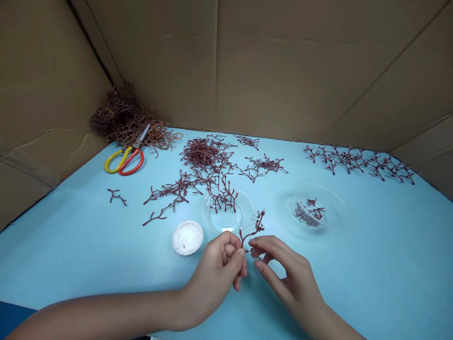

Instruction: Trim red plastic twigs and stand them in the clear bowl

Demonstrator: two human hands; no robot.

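My left hand (221,267) is closed in a pinch around the lower end of a dark red branched twig (250,234), whose forked stems rise up and to the right. Just right of it, my right hand (286,271) has its thumb and fingers apart, with a thin piece of stem between them near the fingertips; whether the fingers touch it is unclear. Beyond the hands lies a clear plastic lid or dish (226,222) with branched twigs over its far part. A small white dish (187,237) stands left of my left hand.
Scissors (134,153) with yellow and red handles rest against a tangled twig heap (123,118). A denser pile (201,153) lies at the back middle, and spread twigs (357,160) at the back right. A clear bowl (329,208) holds small pieces. Cardboard walls (265,71) enclose the table.
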